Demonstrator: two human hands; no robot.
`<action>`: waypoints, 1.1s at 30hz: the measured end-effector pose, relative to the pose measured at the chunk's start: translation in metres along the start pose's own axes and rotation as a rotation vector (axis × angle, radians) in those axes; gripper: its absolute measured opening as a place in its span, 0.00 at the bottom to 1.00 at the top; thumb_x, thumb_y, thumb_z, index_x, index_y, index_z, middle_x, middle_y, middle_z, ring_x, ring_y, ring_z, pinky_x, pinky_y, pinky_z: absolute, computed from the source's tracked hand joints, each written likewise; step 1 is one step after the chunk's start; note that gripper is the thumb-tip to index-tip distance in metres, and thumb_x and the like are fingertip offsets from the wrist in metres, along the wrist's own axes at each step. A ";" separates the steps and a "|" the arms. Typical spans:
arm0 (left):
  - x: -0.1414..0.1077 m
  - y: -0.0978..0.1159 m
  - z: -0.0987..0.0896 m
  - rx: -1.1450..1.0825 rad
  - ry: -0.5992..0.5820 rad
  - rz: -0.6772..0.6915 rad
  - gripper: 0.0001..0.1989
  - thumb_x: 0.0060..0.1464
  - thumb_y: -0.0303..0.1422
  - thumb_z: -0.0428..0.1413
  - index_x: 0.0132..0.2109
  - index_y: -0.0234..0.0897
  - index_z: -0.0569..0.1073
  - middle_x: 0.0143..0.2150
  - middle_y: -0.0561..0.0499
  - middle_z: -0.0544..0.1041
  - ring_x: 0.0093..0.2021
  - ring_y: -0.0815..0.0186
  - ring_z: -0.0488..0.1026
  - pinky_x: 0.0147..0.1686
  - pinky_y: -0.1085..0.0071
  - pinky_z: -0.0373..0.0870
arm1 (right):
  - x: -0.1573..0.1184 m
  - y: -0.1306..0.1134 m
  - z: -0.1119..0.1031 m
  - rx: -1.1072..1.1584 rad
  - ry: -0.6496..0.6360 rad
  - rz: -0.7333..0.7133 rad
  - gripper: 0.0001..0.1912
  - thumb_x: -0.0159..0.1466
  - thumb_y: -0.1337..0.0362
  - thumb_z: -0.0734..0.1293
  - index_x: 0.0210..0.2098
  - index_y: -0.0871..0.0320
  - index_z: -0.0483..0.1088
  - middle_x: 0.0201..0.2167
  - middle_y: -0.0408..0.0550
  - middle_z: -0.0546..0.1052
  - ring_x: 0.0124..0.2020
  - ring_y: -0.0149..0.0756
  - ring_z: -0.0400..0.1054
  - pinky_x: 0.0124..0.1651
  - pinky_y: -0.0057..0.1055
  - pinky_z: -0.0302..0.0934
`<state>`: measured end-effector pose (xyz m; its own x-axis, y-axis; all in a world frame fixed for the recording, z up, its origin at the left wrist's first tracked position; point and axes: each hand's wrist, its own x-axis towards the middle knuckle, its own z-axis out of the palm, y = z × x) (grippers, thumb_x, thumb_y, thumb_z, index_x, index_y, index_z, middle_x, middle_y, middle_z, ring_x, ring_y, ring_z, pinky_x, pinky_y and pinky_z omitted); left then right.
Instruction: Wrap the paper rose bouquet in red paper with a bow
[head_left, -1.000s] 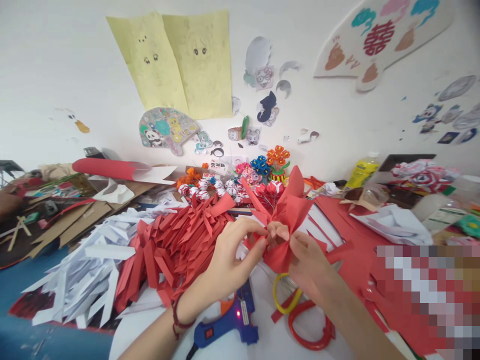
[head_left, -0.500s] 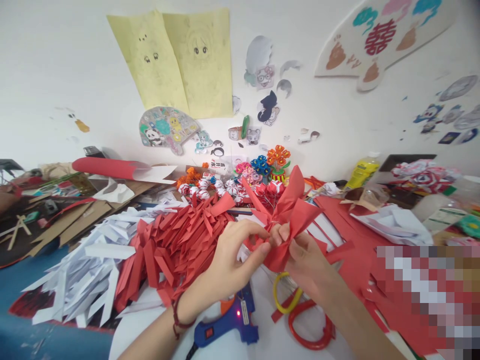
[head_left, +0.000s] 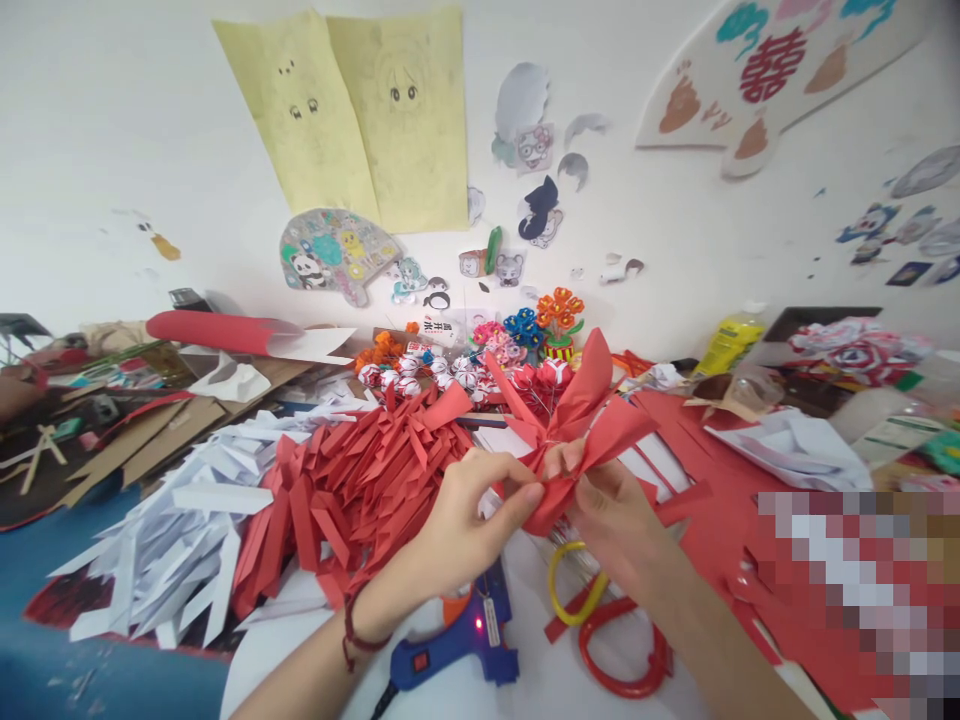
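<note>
A red folded-paper flower (head_left: 594, 378) with long pointed petals is held up between both my hands, above the white work surface (head_left: 551, 670). My left hand (head_left: 466, 512) pinches a lower petal between thumb and fingertips. Closed round the flower's gathered base is my right hand (head_left: 613, 515), its fingertips partly hidden in the paper folds. Below the left hand lies a blue hot glue gun (head_left: 450, 648), its small red light lit. Under the right hand rest a yellow handle loop (head_left: 553, 590) and a red handle loop (head_left: 630, 688), which look like scissors.
Piles of folded white strips (head_left: 176, 530) and red strips (head_left: 375, 480) lie to the left. Red paper sheets (head_left: 720, 520) spread on the right. Behind stand small paper flowers (head_left: 559, 312) and a yellow bottle (head_left: 731, 338). A red paper roll (head_left: 210, 332) lies back left.
The lower petal near my left fingers is bent inward a little more. My right fingers have shifted slightly on the flower's base; the view has moved slightly.
</note>
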<state>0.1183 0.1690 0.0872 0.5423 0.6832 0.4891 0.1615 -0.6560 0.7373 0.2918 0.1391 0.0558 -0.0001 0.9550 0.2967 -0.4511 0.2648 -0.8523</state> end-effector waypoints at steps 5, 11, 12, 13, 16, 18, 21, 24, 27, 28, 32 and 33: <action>0.000 0.004 -0.002 0.017 -0.014 0.023 0.12 0.64 0.34 0.53 0.31 0.38 0.70 0.28 0.54 0.73 0.30 0.67 0.68 0.38 0.67 0.61 | 0.000 0.002 -0.007 -0.088 0.015 -0.031 0.15 0.55 0.51 0.76 0.35 0.51 0.75 0.32 0.47 0.72 0.36 0.41 0.69 0.40 0.38 0.67; -0.002 0.005 -0.002 0.003 -0.022 0.035 0.11 0.64 0.34 0.54 0.32 0.37 0.71 0.28 0.54 0.74 0.31 0.67 0.67 0.38 0.68 0.60 | 0.001 -0.001 -0.010 -0.105 -0.043 -0.098 0.12 0.56 0.51 0.75 0.32 0.51 0.76 0.35 0.48 0.70 0.38 0.41 0.67 0.40 0.39 0.65; -0.002 0.005 -0.002 0.002 -0.025 0.031 0.11 0.64 0.34 0.54 0.32 0.37 0.71 0.28 0.54 0.74 0.31 0.67 0.67 0.38 0.68 0.60 | 0.001 -0.002 -0.010 -0.106 -0.051 -0.109 0.11 0.56 0.51 0.75 0.31 0.51 0.76 0.34 0.47 0.70 0.36 0.40 0.67 0.39 0.38 0.65; -0.002 0.005 -0.003 -0.002 -0.031 0.027 0.11 0.64 0.34 0.54 0.32 0.37 0.71 0.28 0.54 0.73 0.30 0.68 0.66 0.38 0.68 0.60 | 0.002 -0.003 -0.009 -0.110 -0.057 -0.117 0.11 0.57 0.51 0.75 0.31 0.51 0.76 0.34 0.47 0.69 0.35 0.38 0.66 0.37 0.37 0.64; -0.002 0.005 -0.003 -0.039 -0.061 0.009 0.11 0.63 0.34 0.54 0.31 0.37 0.70 0.28 0.54 0.73 0.30 0.69 0.65 0.38 0.69 0.60 | 0.002 -0.004 -0.008 -0.111 -0.066 -0.122 0.12 0.56 0.51 0.76 0.30 0.52 0.76 0.34 0.47 0.68 0.33 0.37 0.65 0.36 0.36 0.63; -0.002 0.004 -0.004 -0.072 -0.080 -0.004 0.11 0.63 0.34 0.55 0.31 0.36 0.70 0.28 0.55 0.72 0.30 0.69 0.65 0.37 0.70 0.60 | 0.001 -0.003 -0.007 -0.081 -0.060 -0.102 0.12 0.55 0.51 0.76 0.29 0.52 0.77 0.34 0.46 0.68 0.34 0.37 0.64 0.36 0.34 0.62; -0.002 0.004 -0.004 -0.117 -0.096 -0.022 0.11 0.63 0.34 0.55 0.31 0.36 0.70 0.28 0.55 0.71 0.30 0.70 0.65 0.37 0.71 0.61 | 0.000 -0.002 -0.007 -0.015 -0.051 -0.059 0.12 0.53 0.52 0.78 0.28 0.51 0.77 0.34 0.44 0.68 0.35 0.34 0.63 0.37 0.31 0.61; -0.002 0.004 -0.004 -0.172 -0.110 -0.036 0.12 0.63 0.34 0.55 0.31 0.35 0.70 0.27 0.55 0.69 0.29 0.71 0.64 0.36 0.72 0.61 | -0.001 -0.001 -0.008 0.013 -0.068 -0.035 0.12 0.54 0.51 0.78 0.30 0.51 0.77 0.35 0.43 0.67 0.35 0.32 0.62 0.38 0.29 0.60; -0.001 0.004 -0.004 -0.207 -0.119 -0.050 0.12 0.64 0.34 0.54 0.31 0.35 0.69 0.27 0.55 0.69 0.29 0.71 0.64 0.35 0.73 0.61 | -0.001 -0.002 -0.008 0.019 -0.083 -0.034 0.13 0.54 0.50 0.77 0.32 0.50 0.77 0.35 0.42 0.67 0.35 0.32 0.62 0.38 0.29 0.59; -0.001 0.004 -0.004 -0.211 -0.122 -0.053 0.13 0.64 0.35 0.54 0.31 0.35 0.69 0.27 0.55 0.69 0.29 0.71 0.64 0.35 0.73 0.61 | -0.001 -0.002 -0.008 0.018 -0.089 -0.034 0.12 0.55 0.51 0.77 0.32 0.50 0.78 0.35 0.42 0.67 0.36 0.32 0.62 0.39 0.29 0.59; 0.000 0.004 -0.004 -0.205 -0.126 -0.060 0.12 0.63 0.34 0.55 0.31 0.35 0.70 0.27 0.55 0.69 0.29 0.71 0.64 0.35 0.74 0.61 | -0.001 -0.003 -0.008 0.020 -0.104 -0.039 0.10 0.55 0.53 0.77 0.29 0.51 0.78 0.35 0.41 0.67 0.35 0.31 0.62 0.40 0.29 0.59; 0.001 0.004 -0.003 -0.202 -0.124 -0.061 0.12 0.63 0.34 0.55 0.31 0.35 0.70 0.27 0.55 0.70 0.29 0.71 0.64 0.35 0.74 0.61 | -0.001 -0.003 -0.008 0.025 -0.102 -0.042 0.10 0.55 0.54 0.77 0.29 0.51 0.78 0.35 0.41 0.67 0.35 0.31 0.62 0.40 0.29 0.59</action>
<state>0.1164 0.1679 0.0918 0.6357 0.6667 0.3891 0.0360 -0.5291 0.8478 0.2999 0.1385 0.0548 -0.0710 0.9241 0.3755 -0.4748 0.2997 -0.8275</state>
